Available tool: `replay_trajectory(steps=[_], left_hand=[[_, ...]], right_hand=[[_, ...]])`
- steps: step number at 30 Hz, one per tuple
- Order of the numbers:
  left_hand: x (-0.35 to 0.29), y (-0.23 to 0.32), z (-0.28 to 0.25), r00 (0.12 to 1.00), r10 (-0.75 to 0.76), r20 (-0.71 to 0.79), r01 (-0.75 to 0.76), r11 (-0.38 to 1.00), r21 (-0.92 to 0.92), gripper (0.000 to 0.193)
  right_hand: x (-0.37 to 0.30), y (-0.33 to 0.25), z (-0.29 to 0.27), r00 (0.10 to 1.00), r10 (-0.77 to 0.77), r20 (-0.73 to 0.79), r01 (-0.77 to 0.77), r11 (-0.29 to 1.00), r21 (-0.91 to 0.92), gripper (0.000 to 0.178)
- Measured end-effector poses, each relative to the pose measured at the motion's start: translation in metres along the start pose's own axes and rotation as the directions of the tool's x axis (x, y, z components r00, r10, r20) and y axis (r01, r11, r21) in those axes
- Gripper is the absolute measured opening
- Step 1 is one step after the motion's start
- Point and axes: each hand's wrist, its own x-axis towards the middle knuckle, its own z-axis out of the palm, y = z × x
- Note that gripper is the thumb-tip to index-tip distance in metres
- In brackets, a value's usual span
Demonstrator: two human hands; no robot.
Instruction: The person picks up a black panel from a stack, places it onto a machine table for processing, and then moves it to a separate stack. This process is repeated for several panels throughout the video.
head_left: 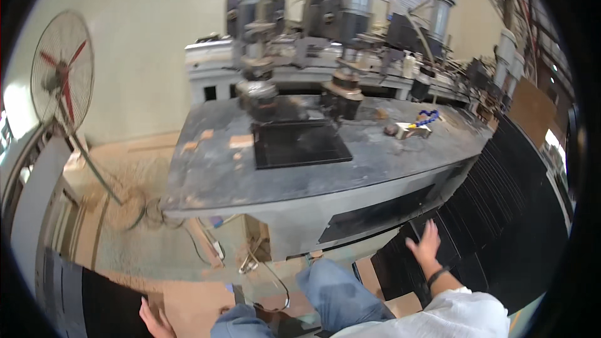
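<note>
My right hand (pixel 426 242) reaches out with fingers spread, flat on or just above a fanned stack of black panels (pixel 501 206) at the right. A dark band sits on its wrist and a white sleeve covers the forearm. My left hand (pixel 154 319) shows at the bottom edge, resting by the edge of another black panel stack (pixel 94 300) on the lower left. It holds nothing that I can see. A single black panel (pixel 299 143) lies on the grey machine table (pixel 206 175) ahead, under two spindle heads (pixel 260 97).
A standing fan (pixel 62 72) is at the left on a sawdust-covered floor. Cables (pixel 263 275) trail under the table. A small metal block with blue beads (pixel 416 126) lies on the table's right part. My knees in blue jeans (pixel 332 294) are below.
</note>
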Motion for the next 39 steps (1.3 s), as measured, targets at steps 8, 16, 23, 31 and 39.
replay_trajectory(steps=[8, 16, 23, 31, 39], left_hand=[[0.137, 0.397, 0.116, 0.626, 0.774, 0.098, -0.709, 0.617, -0.342, 0.051], [0.139, 0.448, 0.213, 0.655, 0.654, 0.378, -0.676, 0.731, -0.095, 0.080], [0.061, 0.344, 0.120, 0.549, 0.821, 0.156, -0.825, 0.562, -0.061, 0.029], [-0.054, 0.131, -0.057, 0.797, 0.587, 0.141, -0.604, 0.783, 0.150, 0.042], [-0.233, -0.034, -0.120, 0.969, -0.244, 0.036, 0.194, 0.843, 0.502, 0.042]], right_hand=[[-0.101, 0.116, 0.026, 0.979, 0.181, 0.095, -0.160, 0.967, -0.197, 0.065], [-0.006, 0.028, -0.137, 0.928, -0.208, -0.309, 0.295, 0.917, 0.269, 0.053], [0.141, -0.159, -0.102, 0.581, -0.711, -0.395, 0.809, 0.559, 0.183, 0.041], [0.215, -0.251, 0.008, 0.569, -0.822, -0.031, 0.799, 0.543, 0.259, 0.055], [0.255, -0.278, 0.035, 0.539, -0.839, 0.077, 0.753, 0.521, 0.403, 0.043]])
